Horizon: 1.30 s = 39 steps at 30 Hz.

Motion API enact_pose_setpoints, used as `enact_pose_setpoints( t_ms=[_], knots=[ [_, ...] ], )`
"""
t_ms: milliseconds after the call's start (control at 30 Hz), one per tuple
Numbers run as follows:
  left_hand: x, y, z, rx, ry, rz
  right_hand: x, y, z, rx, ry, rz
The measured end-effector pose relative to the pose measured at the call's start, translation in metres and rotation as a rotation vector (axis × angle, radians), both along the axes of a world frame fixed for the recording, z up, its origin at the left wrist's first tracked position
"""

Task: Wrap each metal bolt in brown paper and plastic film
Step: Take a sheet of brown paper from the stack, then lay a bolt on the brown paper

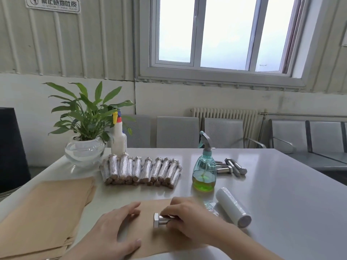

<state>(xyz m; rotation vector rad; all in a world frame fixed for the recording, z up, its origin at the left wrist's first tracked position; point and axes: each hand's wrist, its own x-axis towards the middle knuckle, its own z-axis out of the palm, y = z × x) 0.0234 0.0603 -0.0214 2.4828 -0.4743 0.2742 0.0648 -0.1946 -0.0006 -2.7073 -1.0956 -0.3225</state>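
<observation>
A metal bolt (159,220) with a hex head lies on a single sheet of brown paper (150,207) near the table's front edge. My right hand (187,220) grips the bolt's shank, hex head pointing left. My left hand (112,229) rests flat on the left part of the sheet, fingers spread. A roll of plastic film (232,209) lies to the right, with a loose crumpled end by my right hand. Several wrapped bolts (140,170) lie in a row further back. Bare bolts (232,167) lie behind the spray bottle.
A stack of brown paper sheets (47,212) lies at the left. A green-liquid spray bottle (204,166) stands at centre right. A potted plant in a glass bowl (84,147) and a white spray bottle (118,137) stand at the back left. Chairs line the wall behind.
</observation>
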Motion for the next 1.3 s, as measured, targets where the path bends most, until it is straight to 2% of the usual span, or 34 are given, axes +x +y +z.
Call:
enact_pose_setpoints(
  t_ms=[133, 367, 867, 1300],
  knots=[
    [0.0, 0.0, 0.001, 0.024, 0.022, -0.017, -0.006, 0.009, -0.005, 0.051, -0.049, 0.085],
    [-0.002, 0.0, 0.0, 0.052, 0.028, 0.004, -0.006, 0.006, -0.013, 0.131, 0.002, 0.029],
    [-0.003, 0.002, -0.004, 0.063, 0.051, -0.004, 0.006, 0.008, -0.022, 0.079, -0.096, -0.037],
    [-0.002, 0.003, -0.006, 0.079, 0.078, -0.007, -0.004, 0.016, -0.012, 0.093, -0.129, 0.017]
  ],
)
